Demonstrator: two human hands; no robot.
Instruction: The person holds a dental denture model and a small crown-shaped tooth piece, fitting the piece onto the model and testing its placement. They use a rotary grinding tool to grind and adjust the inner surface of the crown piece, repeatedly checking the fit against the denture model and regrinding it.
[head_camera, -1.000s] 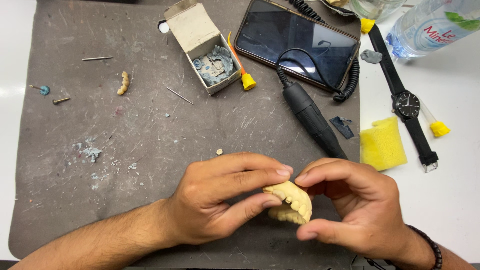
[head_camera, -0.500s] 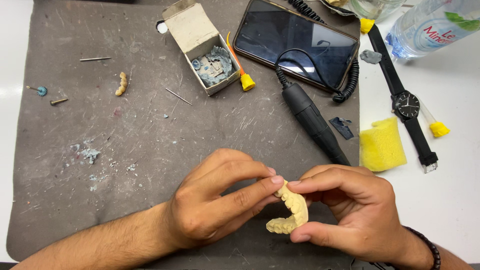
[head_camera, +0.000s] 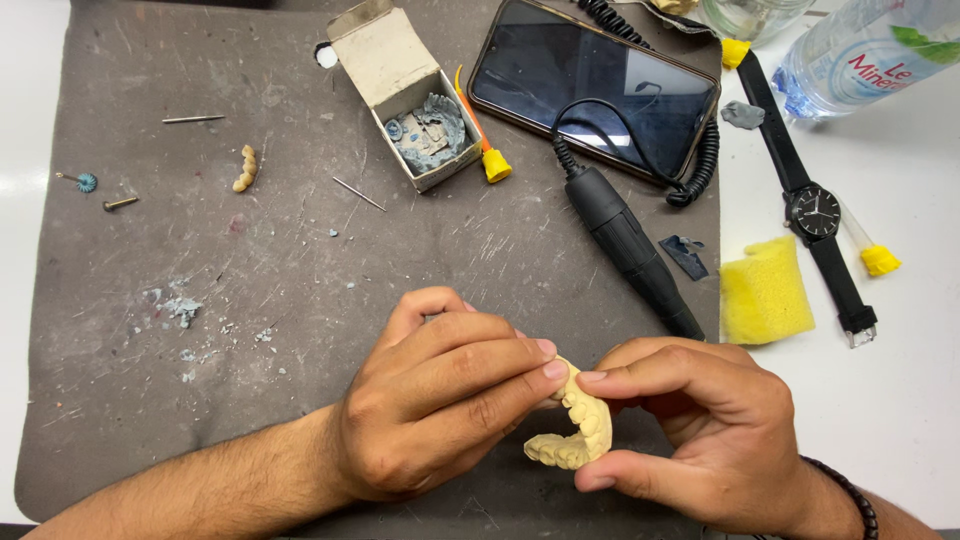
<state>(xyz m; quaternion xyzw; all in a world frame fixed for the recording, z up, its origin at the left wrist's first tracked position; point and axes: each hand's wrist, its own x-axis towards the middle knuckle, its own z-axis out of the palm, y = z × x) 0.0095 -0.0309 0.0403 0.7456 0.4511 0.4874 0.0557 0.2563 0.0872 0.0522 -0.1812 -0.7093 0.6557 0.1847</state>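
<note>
A scuffed dark grey work mat (head_camera: 200, 330) is covering most of a white table (head_camera: 900, 400) in the head view, and flecks of pale dust are lying on its left half.

At about six o'clock both hands are meeting over the mat's near edge. The left hand (head_camera: 430, 410) is reaching in from seven o'clock, and its fingertips (head_camera: 548, 368) are pressing on the top of a pale yellow dental cast (head_camera: 578, 430), a horseshoe-shaped arch of teeth. The right hand (head_camera: 700, 430), coming in from five o'clock with a dark bead bracelet (head_camera: 850, 495) at the wrist, is pinching the same cast between thumb and forefinger. So both hands are closed on the cast, held just above the mat.

At twelve o'clock an open cardboard box (head_camera: 400, 90) is holding a blue-grey mould. A dark smartphone (head_camera: 595, 85) is lying just beside it, toward one o'clock, and the black rotary handpiece (head_camera: 630, 250) with its coiled cord is resting below the phone. At three o'clock a yellow sponge (head_camera: 765, 290) is sitting on the table near a black wristwatch (head_camera: 815, 210). At ten o'clock a small tooth-row fragment (head_camera: 245, 168) is lying near thin metal burs (head_camera: 195, 119).
</note>
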